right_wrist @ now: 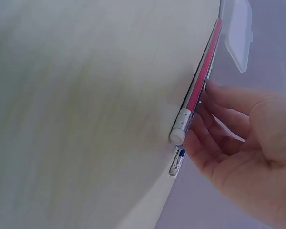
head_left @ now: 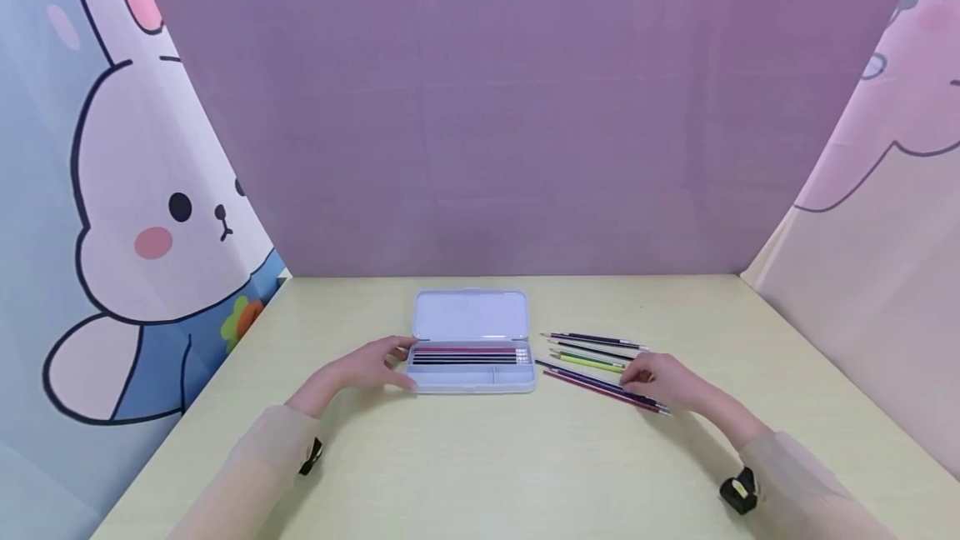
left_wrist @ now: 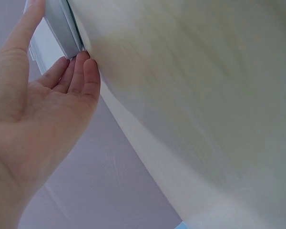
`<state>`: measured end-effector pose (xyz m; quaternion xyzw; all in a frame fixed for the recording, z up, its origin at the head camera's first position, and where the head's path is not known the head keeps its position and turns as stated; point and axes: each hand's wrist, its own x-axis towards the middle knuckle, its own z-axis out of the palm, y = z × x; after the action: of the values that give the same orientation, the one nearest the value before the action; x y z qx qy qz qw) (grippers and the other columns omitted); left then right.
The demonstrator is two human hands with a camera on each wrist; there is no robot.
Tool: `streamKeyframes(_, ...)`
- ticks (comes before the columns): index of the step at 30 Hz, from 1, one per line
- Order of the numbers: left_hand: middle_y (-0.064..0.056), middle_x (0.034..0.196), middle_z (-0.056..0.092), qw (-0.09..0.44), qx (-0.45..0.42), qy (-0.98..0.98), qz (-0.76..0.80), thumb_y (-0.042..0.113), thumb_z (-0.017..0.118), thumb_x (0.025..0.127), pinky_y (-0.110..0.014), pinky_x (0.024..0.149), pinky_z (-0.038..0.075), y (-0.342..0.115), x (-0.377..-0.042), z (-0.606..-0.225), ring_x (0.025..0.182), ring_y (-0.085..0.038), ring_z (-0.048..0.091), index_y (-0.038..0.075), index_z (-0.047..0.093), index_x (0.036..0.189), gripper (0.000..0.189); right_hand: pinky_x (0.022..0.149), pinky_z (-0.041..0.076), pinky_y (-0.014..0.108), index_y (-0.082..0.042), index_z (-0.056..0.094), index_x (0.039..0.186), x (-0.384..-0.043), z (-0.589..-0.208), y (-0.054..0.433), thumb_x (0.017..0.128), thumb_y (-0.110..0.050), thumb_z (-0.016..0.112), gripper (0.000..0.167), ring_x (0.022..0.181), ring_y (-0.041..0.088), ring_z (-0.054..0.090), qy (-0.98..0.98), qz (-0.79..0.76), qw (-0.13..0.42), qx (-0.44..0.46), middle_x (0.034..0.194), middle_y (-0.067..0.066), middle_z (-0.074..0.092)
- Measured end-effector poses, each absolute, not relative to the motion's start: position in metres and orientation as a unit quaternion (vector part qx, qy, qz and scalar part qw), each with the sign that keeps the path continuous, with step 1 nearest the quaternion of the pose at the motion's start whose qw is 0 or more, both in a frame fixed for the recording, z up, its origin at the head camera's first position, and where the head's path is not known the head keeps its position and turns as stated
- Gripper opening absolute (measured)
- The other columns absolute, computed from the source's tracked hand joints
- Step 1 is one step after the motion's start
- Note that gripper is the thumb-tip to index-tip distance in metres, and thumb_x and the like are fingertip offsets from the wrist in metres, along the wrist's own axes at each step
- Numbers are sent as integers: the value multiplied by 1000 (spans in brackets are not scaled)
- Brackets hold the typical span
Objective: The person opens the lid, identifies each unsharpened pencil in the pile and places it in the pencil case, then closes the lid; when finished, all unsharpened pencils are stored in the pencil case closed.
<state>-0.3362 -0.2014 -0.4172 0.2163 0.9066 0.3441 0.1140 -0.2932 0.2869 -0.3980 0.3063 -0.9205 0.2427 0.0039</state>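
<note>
A white pencil case (head_left: 472, 380) lies with its lid (head_left: 471, 315) raised, several pencils (head_left: 465, 356) side by side in its rear compartment. My left hand (head_left: 372, 363) grips the case's left end, thumb at the front corner and fingers at the back one. To the right of the case, several dark pencils (head_left: 596, 340), yellow-green pencils (head_left: 588, 359) and a red pencil (head_left: 592, 388) lie on the table. Over their right ends, my right hand (head_left: 667, 382) has bent fingers at the yellow-green ones. The red pencil (right_wrist: 205, 71) partly hides its fingertips in the right wrist view.
The pale wooden table (head_left: 465, 465) runs back to a purple curtain (head_left: 517, 107). Printed cloths hang on both sides, with a rabbit (head_left: 150, 215) on the left one. The case's front compartment has a small divider.
</note>
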Motion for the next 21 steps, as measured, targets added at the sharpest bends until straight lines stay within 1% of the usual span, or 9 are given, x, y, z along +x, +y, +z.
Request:
streamKeyframes(5, -13, 132, 51, 113, 215, 908, 342, 36, 79, 74, -44, 97, 45, -201, -337, -418, 116, -29, 50, 3, 39, 140, 84, 62, 47, 21, -5, 71, 85, -297, -401, 289, 83, -4, 67, 5, 73, 3, 52, -923, 222, 27, 314, 81, -1, 61)
streamKeyframes(13, -14, 133, 50, 117, 219, 905, 346, 36, 79, 74, -44, 98, 45, -202, -339, -420, 117, -29, 50, 3, 39, 141, 85, 59, 46, 20, -4, 71, 84, -297, -403, 287, 81, -3, 66, 6, 70, 2, 50, -927, 222, 28, 300, 81, 0, 60)
streamKeyframes(21, -13, 133, 51, 114, 215, 908, 341, 36, 79, 73, -44, 97, 45, -202, -337, -418, 116, -29, 50, 3, 39, 140, 85, 60, 46, 20, -5, 71, 87, -296, -404, 285, 81, -9, 69, 7, 70, 1, 50, -936, 231, 16, 264, 83, 0, 61)
